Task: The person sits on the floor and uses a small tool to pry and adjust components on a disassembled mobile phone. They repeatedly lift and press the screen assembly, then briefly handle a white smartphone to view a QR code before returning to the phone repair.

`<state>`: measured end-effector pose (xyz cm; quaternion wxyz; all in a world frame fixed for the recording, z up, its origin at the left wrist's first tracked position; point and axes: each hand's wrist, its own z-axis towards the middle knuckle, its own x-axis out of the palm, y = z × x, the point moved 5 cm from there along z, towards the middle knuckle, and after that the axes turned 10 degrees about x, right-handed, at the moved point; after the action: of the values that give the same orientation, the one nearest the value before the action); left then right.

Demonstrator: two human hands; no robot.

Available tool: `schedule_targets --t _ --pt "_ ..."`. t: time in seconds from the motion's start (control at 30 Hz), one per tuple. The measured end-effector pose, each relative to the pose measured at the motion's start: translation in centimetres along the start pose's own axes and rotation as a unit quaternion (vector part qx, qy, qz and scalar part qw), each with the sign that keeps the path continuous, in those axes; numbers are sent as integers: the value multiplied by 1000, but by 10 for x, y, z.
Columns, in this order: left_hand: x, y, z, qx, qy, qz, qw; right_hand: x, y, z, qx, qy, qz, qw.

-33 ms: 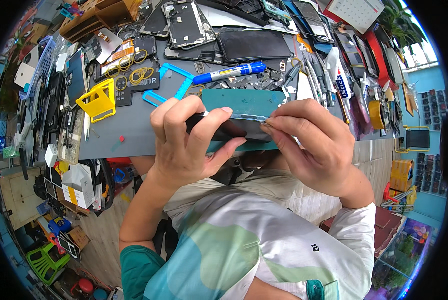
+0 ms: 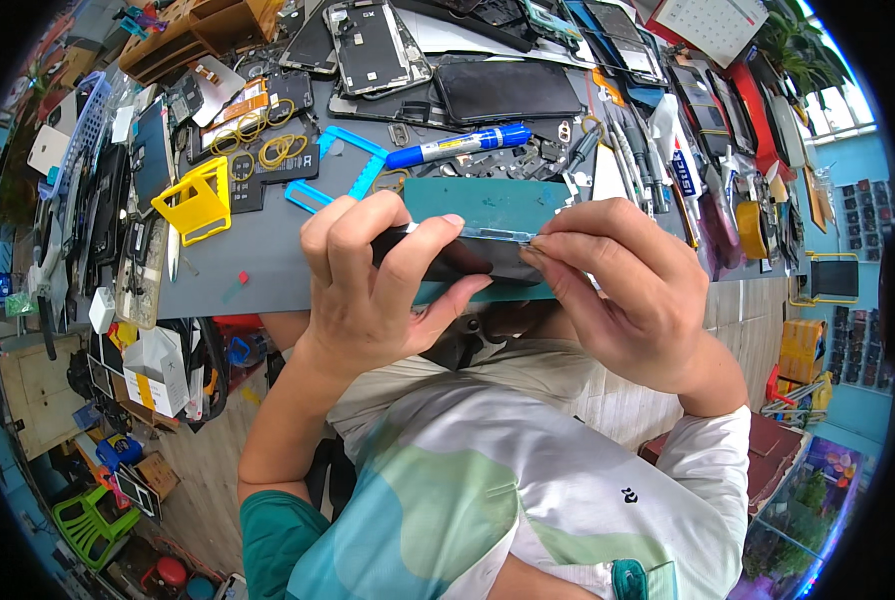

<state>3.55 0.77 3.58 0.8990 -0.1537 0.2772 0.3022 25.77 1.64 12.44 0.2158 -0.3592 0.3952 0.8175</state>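
Observation:
A dark, glossy smartphone (image 2: 503,262) is held edge-up above the front of the workbench. My left hand (image 2: 363,285) grips its left end, the forefinger on the upper edge and the thumb against the dark face. A thin, pale, shiny strip (image 2: 496,235) runs along that upper edge. At the strip's right end, the thumb and forefinger of my right hand (image 2: 633,290) are pinched together; whatever lies between the tips is too small to make out. Behind the phone lies a green mat (image 2: 483,200), partly covered by the hands.
A blue marker (image 2: 458,146) and a blue frame (image 2: 343,165) lie beyond the mat. To the left stands a yellow phone stand (image 2: 198,203). Phone screens (image 2: 508,92), rubber bands (image 2: 283,150) and small parts crowd the back. Pens and tools (image 2: 638,150) line the right side.

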Motion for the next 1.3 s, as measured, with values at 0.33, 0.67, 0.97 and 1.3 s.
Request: schedule_targets --t 0.33,0.67,0.97,1.3 --pt "3 3 1 5 -9 5 1000 5 0 5 -73 -41 -22 996" --pt "3 3 0 11 -11 10 1000 5 0 4 -79 -40 -27 996" --pt "4 2 -3 -9 -20 -4 1000 4 -1 2 -26 -3 -20 999" --pt "4 3 -4 -1 -28 -5 1000 2 0 5 -35 -8 -7 999"
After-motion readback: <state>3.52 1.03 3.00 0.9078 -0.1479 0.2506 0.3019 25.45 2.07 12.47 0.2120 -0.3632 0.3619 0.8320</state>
